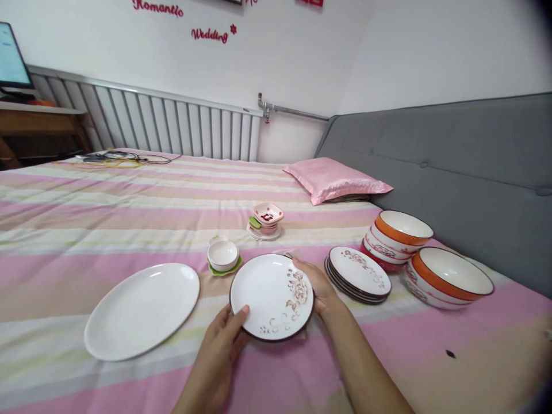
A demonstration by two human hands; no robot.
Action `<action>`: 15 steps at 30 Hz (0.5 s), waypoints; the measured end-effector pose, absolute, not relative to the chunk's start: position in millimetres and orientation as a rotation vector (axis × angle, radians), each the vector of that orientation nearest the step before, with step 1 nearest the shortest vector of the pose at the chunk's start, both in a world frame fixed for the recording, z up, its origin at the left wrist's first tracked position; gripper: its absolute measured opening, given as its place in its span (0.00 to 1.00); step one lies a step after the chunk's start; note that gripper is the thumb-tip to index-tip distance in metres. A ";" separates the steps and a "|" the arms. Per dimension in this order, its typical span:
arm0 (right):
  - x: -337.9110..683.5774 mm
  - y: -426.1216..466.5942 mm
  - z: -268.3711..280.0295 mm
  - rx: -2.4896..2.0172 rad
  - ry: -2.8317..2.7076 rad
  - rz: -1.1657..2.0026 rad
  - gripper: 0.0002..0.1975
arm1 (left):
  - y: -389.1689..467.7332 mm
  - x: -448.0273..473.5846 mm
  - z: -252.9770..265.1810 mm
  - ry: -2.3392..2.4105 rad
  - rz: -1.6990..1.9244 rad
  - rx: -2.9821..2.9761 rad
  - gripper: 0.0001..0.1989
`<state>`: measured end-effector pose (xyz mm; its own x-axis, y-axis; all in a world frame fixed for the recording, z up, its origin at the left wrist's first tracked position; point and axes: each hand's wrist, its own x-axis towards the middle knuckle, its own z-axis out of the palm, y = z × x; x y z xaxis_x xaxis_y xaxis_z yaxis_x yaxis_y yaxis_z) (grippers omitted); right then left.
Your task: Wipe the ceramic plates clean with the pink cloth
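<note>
A round white plate point(263, 293) with a dark rim and a brown rose pattern is held up over the bed. My left hand point(224, 339) grips its lower left edge, thumb on the top face. Around its right side is my right hand point(317, 287), its fingers partly hidden by the plate. Something pale and thin peeks out behind the plate; I cannot make out what it is. To the right lies a stack of matching plates point(360, 270). On the left rests a white oval platter point(144, 310).
Orange-banded bowls point(448, 276) stand at the right, some stacked. Beyond the held plate are a small white bowl on a green leaf-shaped dish point(224, 256) and a stack of small dishes point(267, 218). Farther back are a pink pillow point(336, 177) and loose cables point(125, 158).
</note>
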<state>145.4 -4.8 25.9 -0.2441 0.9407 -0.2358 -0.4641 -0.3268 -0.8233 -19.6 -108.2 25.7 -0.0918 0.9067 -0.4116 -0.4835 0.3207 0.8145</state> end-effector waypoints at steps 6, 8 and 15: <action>126.7 -7.6 14.9 -0.920 -0.666 1.884 0.13 | -111.1 -15.4 30.6 1.154 1.195 0.213 0.25; 129.1 -5.5 14.6 -0.960 -0.611 1.780 0.12 | -110.2 -14.9 28.0 1.159 1.205 0.229 0.24; 141.6 0.3 12.7 -1.107 -1.085 0.960 0.18 | -103.4 -17.1 19.6 1.255 1.224 0.144 0.24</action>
